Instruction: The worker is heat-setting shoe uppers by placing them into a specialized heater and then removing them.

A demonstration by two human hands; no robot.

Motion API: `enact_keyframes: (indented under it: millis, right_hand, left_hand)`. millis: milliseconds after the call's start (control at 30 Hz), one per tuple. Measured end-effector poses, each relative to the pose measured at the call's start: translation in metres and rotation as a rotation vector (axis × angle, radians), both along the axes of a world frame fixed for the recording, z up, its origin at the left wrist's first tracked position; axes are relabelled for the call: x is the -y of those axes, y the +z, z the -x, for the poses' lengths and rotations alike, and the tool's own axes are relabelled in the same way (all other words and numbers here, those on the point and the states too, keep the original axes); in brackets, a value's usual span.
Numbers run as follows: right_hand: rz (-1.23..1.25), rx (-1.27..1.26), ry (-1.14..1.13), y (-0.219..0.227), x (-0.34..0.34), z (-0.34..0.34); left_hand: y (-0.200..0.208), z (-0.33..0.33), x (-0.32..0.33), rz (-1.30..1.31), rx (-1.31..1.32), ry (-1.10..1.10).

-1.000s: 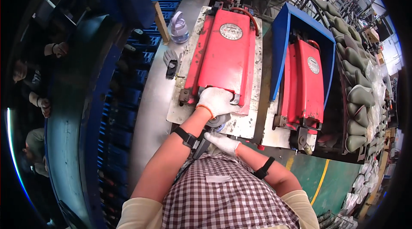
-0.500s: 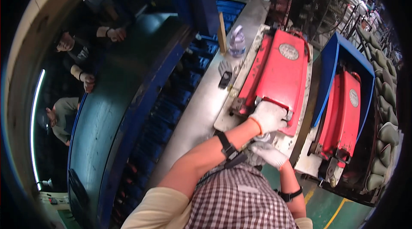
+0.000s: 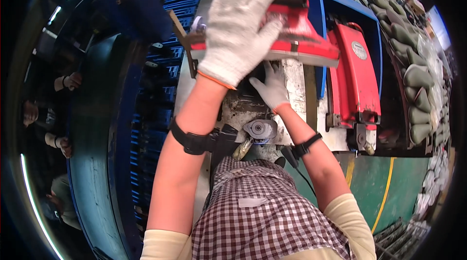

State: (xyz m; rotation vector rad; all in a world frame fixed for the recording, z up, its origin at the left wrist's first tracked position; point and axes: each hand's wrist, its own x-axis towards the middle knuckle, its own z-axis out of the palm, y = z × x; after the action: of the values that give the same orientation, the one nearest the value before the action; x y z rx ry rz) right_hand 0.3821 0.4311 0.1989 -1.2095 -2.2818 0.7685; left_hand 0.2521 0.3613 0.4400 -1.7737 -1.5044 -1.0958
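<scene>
The red cover (image 3: 304,21) of the machine in front of me stands tilted up, its grey lower edge toward me. Against it is my left hand (image 3: 238,31) in a white knitted glove, fingers stretched upward and thumb apart; its palm side is hidden. Below the raised cover, my right hand (image 3: 273,87), also gloved, reaches over the dark, worn machine bed (image 3: 243,106) with thumb and fingers apart. Its fingertips are partly in shadow beside something black I cannot make out. Nearer to me, a grey round fitting (image 3: 260,129) sits at the front of the machine.
To the right, a second red machine (image 3: 357,72) stands under a blue hood (image 3: 318,21). Beyond it are stacked grey-green curved pads (image 3: 418,84). A conveyor belt (image 3: 92,157) runs along the left, with another person's hand (image 3: 73,81) across it. A wooden strip (image 3: 179,28) stands upright near the machine.
The red cover has swung up from lying flat. My left hand has moved up with it from its front edge, and my right hand has moved forward beneath it. The view has turned.
</scene>
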Motion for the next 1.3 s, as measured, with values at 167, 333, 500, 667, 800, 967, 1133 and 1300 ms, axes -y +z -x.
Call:
enact_keyframes:
  millis: [167,333,500,667,800,967,1133,1300]
  right_hand:
    - [-0.091,0.404,-0.071,0.006,0.004,0.044]
    - [0.034,0.140,-0.220,-0.011,-0.028,0.024]
    - [1.085,-0.963,0.141,0.018,-0.001,-0.052]
    - [1.530,-1.208,0.286,0.046,0.078,-0.140]
    - [1.775,-1.238,0.297,0.045,0.114,-0.170]
    - [1.862,-1.229,0.228,0.014,0.123,-0.200]
    - [1.978,-1.172,0.293,0.031,0.129,-0.201]
    - [2.124,-1.101,0.229,0.025,0.135,-0.190]
  left_hand:
    - [-0.012,0.009,0.026,0.091,-0.049,0.035]
    - [-0.060,0.004,0.085,0.158,0.214,-0.068]
    - [-0.154,0.007,0.173,0.287,1.051,-0.065]
    - [-0.163,-0.014,0.169,0.444,1.626,-0.268]
    - [-0.150,-0.030,0.163,0.472,1.428,-0.417]
    - [-0.143,-0.052,0.176,0.369,1.381,-0.659]
    - [-0.117,-0.058,0.186,0.497,1.215,-0.485]
    - [-0.117,-0.057,0.193,0.359,1.152,-0.278]
